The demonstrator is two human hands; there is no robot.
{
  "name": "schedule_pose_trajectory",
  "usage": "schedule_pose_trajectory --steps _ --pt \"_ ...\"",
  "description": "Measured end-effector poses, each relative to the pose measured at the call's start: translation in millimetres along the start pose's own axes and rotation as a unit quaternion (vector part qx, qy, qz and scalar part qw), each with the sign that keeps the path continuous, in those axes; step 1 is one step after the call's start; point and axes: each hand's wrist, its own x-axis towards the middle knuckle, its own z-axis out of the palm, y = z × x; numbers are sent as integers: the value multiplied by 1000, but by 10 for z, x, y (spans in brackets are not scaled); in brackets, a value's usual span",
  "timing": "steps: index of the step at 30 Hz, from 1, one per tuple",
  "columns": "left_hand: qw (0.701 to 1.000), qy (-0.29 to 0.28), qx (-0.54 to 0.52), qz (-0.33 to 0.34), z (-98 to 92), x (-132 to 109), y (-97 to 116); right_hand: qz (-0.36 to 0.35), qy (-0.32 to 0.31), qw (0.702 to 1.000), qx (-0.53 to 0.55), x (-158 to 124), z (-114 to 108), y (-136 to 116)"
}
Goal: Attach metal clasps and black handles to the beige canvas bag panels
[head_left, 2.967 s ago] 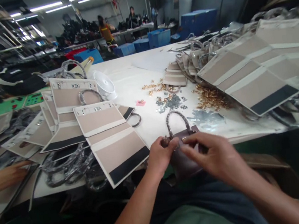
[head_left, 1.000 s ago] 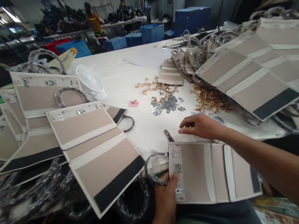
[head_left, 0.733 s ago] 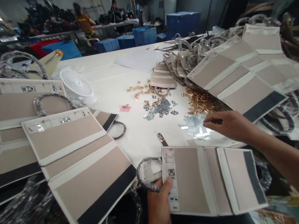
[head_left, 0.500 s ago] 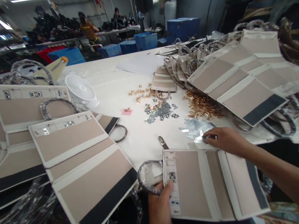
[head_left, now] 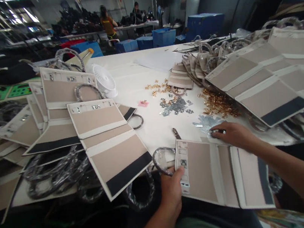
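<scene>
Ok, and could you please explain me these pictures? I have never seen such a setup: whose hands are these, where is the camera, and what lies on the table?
There is no machine here: these are a person's two bare hands, seen by one camera worn on that person's head, looking forward and down. The left hand grips an unfolded handbag, beige side up, near a plastic-wrapped handle. The right hand is at a pile of thin silver metal strips; whether it holds one is too small to tell. Farther back on the white table lie silver square plates and gold-coloured metal fittings. More unfolded handbags are heaped on both sides, and a small white fan stands beyond the left ones.
</scene>
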Motion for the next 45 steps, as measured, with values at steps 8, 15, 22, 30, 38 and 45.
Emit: schedule_pose_trajectory --steps 8,15,22,30,38,45 --pt "1000 -13 -22 15 -90 77 -96 -45 22 999 14 93 -3 -96" --pt "1000 4 -11 2 -42 9 -14 5 195 913 359 -338 -326 -1208" --pt "1000 7 -8 -26 19 -24 61 -4 237 756 610 -383 284 -1784" --pt "999 -2 -17 -42 35 -3 81 -39 197 688 698 -509 379 -1686" --pt "999 -2 9 -40 18 30 60 -89 180 734 648 -636 476 -1835" --pt "1000 0 -21 -3 22 -15 29 -29 -5 873 487 -295 208 -2082"
